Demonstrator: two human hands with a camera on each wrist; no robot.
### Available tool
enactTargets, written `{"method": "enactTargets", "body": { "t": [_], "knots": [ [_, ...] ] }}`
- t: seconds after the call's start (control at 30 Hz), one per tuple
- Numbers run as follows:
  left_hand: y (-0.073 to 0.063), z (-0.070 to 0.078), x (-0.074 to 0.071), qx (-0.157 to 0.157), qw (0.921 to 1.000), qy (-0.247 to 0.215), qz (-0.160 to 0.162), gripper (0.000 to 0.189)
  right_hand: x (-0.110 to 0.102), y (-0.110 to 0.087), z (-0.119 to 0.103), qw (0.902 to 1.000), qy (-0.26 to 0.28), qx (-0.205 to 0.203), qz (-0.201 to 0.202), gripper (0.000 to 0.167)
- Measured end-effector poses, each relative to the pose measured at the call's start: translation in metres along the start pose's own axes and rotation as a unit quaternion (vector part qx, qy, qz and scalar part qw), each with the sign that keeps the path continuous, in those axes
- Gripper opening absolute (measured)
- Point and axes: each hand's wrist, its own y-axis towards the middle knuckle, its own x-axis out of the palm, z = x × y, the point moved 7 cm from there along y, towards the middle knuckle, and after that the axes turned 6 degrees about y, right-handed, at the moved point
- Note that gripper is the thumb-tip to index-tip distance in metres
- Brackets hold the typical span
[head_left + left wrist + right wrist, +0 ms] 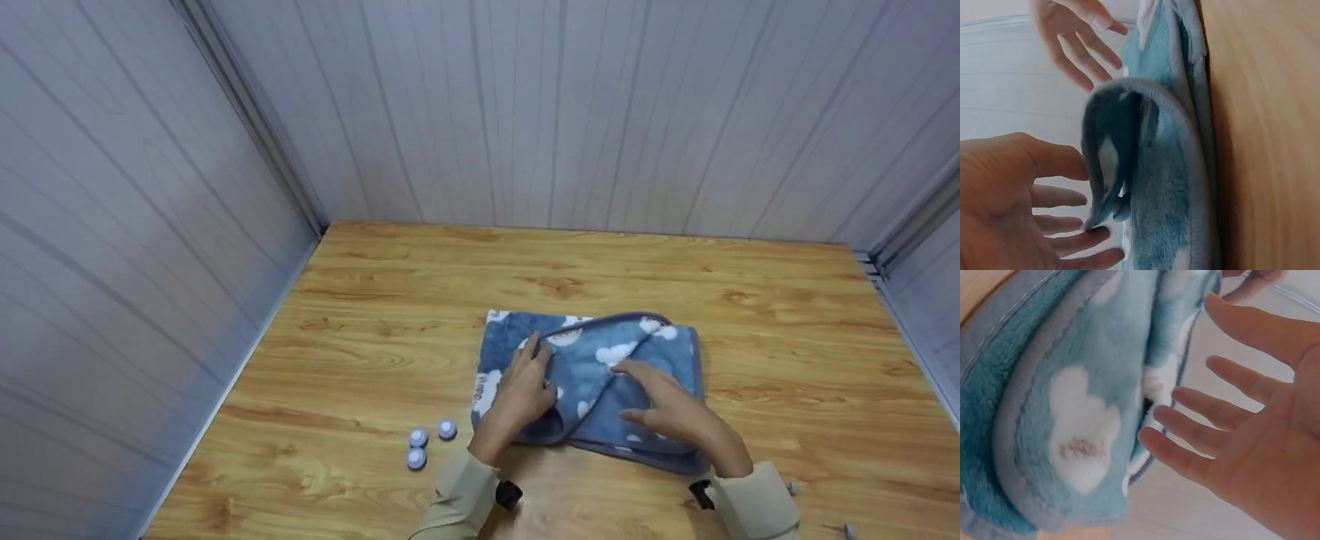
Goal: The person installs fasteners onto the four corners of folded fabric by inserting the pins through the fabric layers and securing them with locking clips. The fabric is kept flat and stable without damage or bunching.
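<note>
While both your hands are over it, the folded blue blanket lies on the counter, about midway between the left and right edges and well in from the back edge. Its long axis runs left to right, nearly parallel to that back edge, the right end slanting slightly towards you. A curled flap crosses the top, its bound free edge facing the counter's left edge. Your left hand is at this flap, fingers loosely extended, touching it without gripping. Your right hand is at the blanket's right half, fingers spread, thumb apart, holding nothing; whether it touches the cloth you cannot tell. On a white patch at the left end, small lettering looks like "Happ"; the brown script seen from the right wrist is too blurred to read. Three round discs sit near the blanket's near left corner.
</note>
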Motion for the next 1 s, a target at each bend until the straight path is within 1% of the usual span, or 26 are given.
{"method": "enactTargets", "body": {
  "t": [0.1, 0.23, 0.3, 0.37, 0.47, 0.57, 0.67, 0.8, 0.93, 1.0],
  "knots": [
    [-0.003, 0.009, -0.005, 0.031, 0.9986, 0.016, 0.039, 0.043, -0.005, -0.006, -0.003, 0.9999, -0.005, -0.007, 0.006, 0.056],
    [-0.011, 0.022, -0.011, 0.066, 0.9935, 0.020, 0.090, 0.034, -0.011, -0.012, -0.007, 0.9997, -0.015, -0.015, 0.011, 0.052],
    [-0.014, 0.031, -0.013, 0.083, 0.9908, 0.022, 0.105, 0.032, -0.015, -0.016, -0.008, 0.9996, -0.017, -0.014, 0.016, 0.051],
    [-0.018, 0.040, -0.012, 0.098, 0.9889, 0.021, 0.109, 0.030, -0.019, -0.022, -0.008, 0.9994, -0.020, -0.013, 0.025, 0.051],
    [-0.023, 0.053, -0.007, 0.119, 0.9877, 0.026, 0.098, 0.029, -0.025, -0.030, -0.009, 0.9992, -0.021, -0.014, 0.030, 0.051],
    [-0.029, 0.064, 0.004, 0.137, 0.9878, 0.033, 0.066, 0.029, -0.026, -0.036, -0.008, 0.9993, -0.023, -0.015, 0.025, 0.051],
    [-0.035, 0.073, 0.018, 0.166, 0.9846, 0.046, 0.029, 0.029, -0.025, -0.041, -0.006, 0.9996, -0.019, -0.009, 0.019, 0.051],
    [-0.040, 0.079, 0.035, 0.203, 0.9771, 0.064, -0.006, 0.028, -0.024, -0.048, -0.001, 0.9998, -0.012, 0.009, 0.014, 0.052],
    [-0.043, 0.083, 0.048, 0.220, 0.9722, 0.073, -0.030, 0.025, -0.023, -0.059, 0.005, 0.9994, -0.010, 0.027, 0.018, 0.050],
    [-0.044, 0.087, 0.053, 0.234, 0.9685, 0.075, -0.041, 0.022, -0.024, -0.066, 0.009, 0.9991, -0.005, 0.036, 0.021, 0.050]
  ]
}}
